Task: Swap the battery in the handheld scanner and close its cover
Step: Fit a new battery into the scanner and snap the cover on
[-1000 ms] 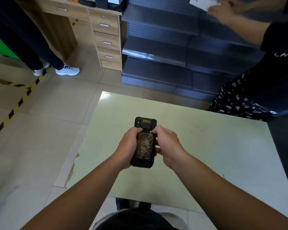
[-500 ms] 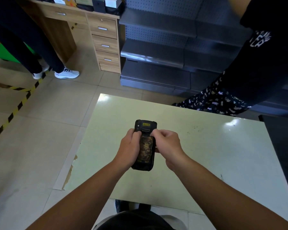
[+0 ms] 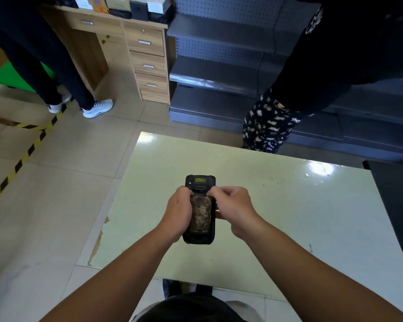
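Note:
The black handheld scanner (image 3: 199,238) is held back side up over the pale green table (image 3: 289,217), its yellow-labelled head pointing away from me. A mottled brown panel (image 3: 201,213) fills its back; I cannot tell whether that is the battery or the cover. My left hand (image 3: 178,211) grips the scanner's left side, thumb tip on the panel's upper left corner. My right hand (image 3: 230,206) wraps the right side, with fingertips on the panel's upper right corner. No spare battery is in view.
A person in dark top and patterned trousers (image 3: 268,126) stands at the table's far right edge. Grey metal shelving (image 3: 219,77) and a wooden drawer desk (image 3: 147,63) lie beyond. Another person's legs (image 3: 56,73) stand far left by yellow-black floor tape (image 3: 30,147).
Both thumbs and fingertips have slid up from the panel's middle to its upper corners. The person at the far right has stepped closer behind the table.

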